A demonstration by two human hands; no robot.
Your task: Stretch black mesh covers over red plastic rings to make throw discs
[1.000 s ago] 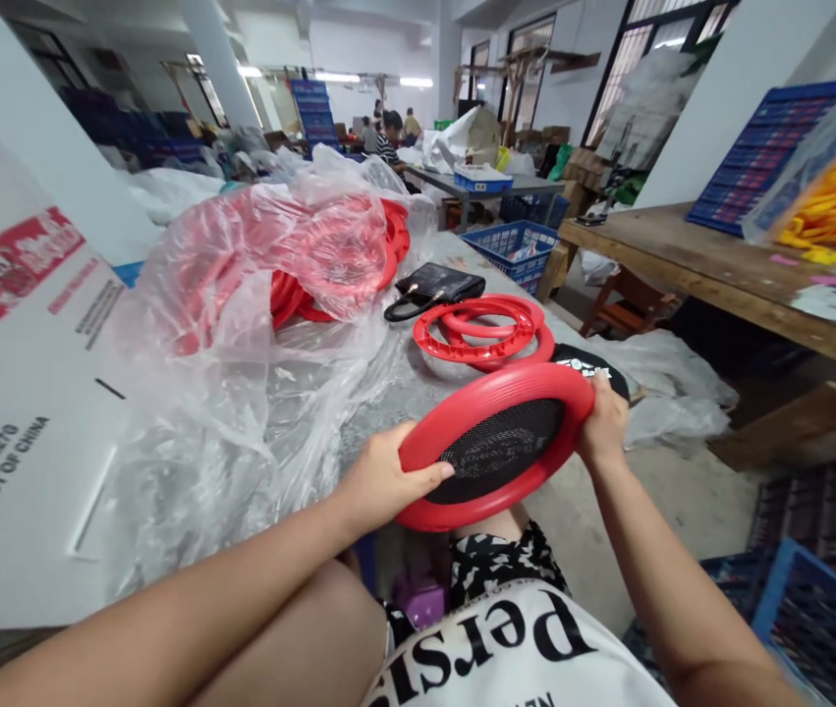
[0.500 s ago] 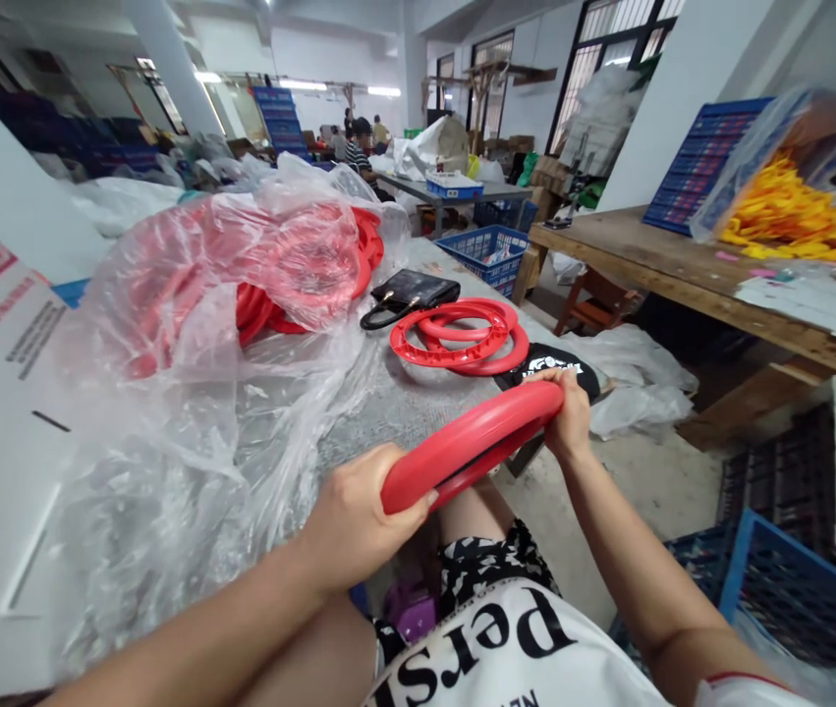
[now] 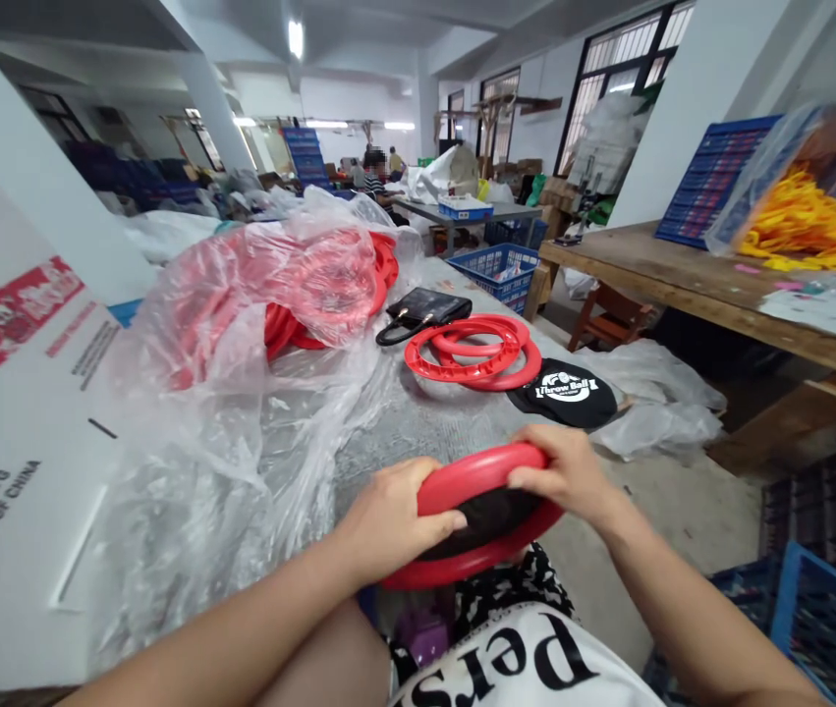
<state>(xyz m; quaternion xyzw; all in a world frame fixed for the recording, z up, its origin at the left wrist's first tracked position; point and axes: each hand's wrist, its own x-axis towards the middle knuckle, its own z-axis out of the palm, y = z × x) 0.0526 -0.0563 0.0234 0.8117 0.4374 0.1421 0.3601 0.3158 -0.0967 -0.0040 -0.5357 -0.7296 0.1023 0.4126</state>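
Between my hands, over my lap at the table's near edge, is a red ring with black fabric (image 3: 495, 516) across its middle, tilted toward me. My left hand (image 3: 395, 516) is closed on its left side, thumb over the rim onto the fabric. My right hand (image 3: 572, 471) grips the upper right rim, thumb on top. Beyond them, several loose red rings (image 3: 473, 353) lie overlapped on the table. A round black fabric piece (image 3: 569, 391) printed "Throw Ball" lies to their right, and a black handbag (image 3: 428, 308) sits behind the rings.
Clear plastic sheeting (image 3: 196, 511) and bagged red rings (image 3: 300, 280) cover the left of the grey table. A white carton (image 3: 20, 471) stands at far left. A wooden table (image 3: 719, 295) with yellow pieces (image 3: 815, 221) is at right; blue crates (image 3: 498, 270) stand on the floor. People sit far back.
The ring has tipped so its black fabric now faces me more, and both thumbs have come over its near side. My right hand has moved lower. The camera view has tilted upward slightly.
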